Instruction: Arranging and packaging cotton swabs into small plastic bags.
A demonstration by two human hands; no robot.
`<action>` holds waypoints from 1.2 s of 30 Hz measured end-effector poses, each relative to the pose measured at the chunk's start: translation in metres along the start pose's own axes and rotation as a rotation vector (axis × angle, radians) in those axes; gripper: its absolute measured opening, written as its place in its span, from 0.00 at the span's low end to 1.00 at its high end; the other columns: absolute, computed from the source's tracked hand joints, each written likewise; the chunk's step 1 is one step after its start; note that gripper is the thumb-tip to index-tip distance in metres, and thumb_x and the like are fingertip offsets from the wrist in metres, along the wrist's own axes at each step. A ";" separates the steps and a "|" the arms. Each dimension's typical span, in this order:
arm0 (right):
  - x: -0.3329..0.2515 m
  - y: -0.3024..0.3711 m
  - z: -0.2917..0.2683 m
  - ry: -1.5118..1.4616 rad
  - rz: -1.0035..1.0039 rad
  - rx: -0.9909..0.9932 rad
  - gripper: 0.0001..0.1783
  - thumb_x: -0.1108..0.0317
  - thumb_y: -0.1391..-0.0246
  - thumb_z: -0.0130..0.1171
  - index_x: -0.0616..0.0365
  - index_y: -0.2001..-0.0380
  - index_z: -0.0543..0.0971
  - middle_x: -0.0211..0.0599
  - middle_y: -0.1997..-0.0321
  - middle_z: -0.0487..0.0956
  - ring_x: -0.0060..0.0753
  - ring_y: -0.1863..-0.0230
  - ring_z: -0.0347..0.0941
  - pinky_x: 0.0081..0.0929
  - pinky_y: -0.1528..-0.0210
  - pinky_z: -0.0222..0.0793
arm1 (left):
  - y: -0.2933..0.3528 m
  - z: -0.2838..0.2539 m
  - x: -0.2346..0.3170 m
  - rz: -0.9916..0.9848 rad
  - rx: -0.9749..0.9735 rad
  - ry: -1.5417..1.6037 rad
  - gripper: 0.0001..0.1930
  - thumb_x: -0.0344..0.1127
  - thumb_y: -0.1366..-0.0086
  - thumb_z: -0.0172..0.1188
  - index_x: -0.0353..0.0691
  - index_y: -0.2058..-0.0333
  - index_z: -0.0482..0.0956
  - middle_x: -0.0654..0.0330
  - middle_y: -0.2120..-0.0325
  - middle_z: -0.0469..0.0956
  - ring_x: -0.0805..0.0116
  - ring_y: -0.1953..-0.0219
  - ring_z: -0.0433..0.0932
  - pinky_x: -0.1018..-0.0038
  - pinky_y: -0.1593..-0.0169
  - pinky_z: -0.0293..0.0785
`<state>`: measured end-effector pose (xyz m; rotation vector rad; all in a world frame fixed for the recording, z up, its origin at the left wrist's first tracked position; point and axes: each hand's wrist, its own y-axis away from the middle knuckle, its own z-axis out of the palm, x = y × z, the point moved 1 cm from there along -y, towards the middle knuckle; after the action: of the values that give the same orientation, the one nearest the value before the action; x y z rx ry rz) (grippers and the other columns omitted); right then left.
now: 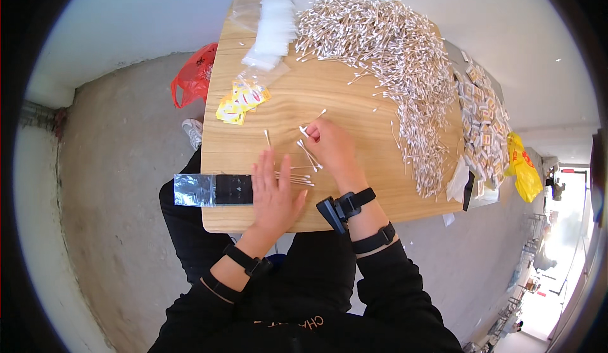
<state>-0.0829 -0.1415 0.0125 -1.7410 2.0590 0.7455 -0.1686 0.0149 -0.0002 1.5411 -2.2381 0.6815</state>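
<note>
Flat, with its fingers stretched out, my left hand (pixel 275 191) lies over several cotton swabs (pixel 301 179) whose tips stick out to its right. The palm hides the rest of them. My right hand (pixel 332 147) is closed in a pinch on cotton swabs (pixel 304 131); white tips show at the fingers, and how many it holds is hidden. Loose swabs (pixel 309 154) lie between the two hands, and another swab (pixel 266 137) is beyond my left fingertips. A black flat piece with a clear, shiny plastic sleeve (pixel 195 190) extends from under my left hand over the table's left edge.
A large heap of cotton swabs (pixel 405 55) covers the wooden table's (pixel 335 90) far right. Clear plastic bags (pixel 273 26) and yellow cards (pixel 242 102) lie far left. Packed small bags (pixel 484 121) fill the right side, beside a yellow bag (pixel 524 169). A red bag (pixel 195 75) hangs left.
</note>
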 end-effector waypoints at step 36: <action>0.050 0.031 0.001 -0.434 -0.072 0.364 0.12 0.76 0.53 0.61 0.57 0.62 0.79 0.38 0.69 0.76 0.34 0.68 0.75 0.26 0.66 0.72 | 0.003 0.015 0.024 0.227 -0.295 -0.171 0.50 0.59 0.48 0.61 0.28 0.37 0.52 0.45 0.34 0.50 0.52 0.30 0.46 0.48 0.32 0.39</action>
<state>-0.1230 -0.1771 -0.0116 -1.3095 1.7010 0.6133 -0.1801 -0.0116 -0.0007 1.2563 -2.5314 0.2658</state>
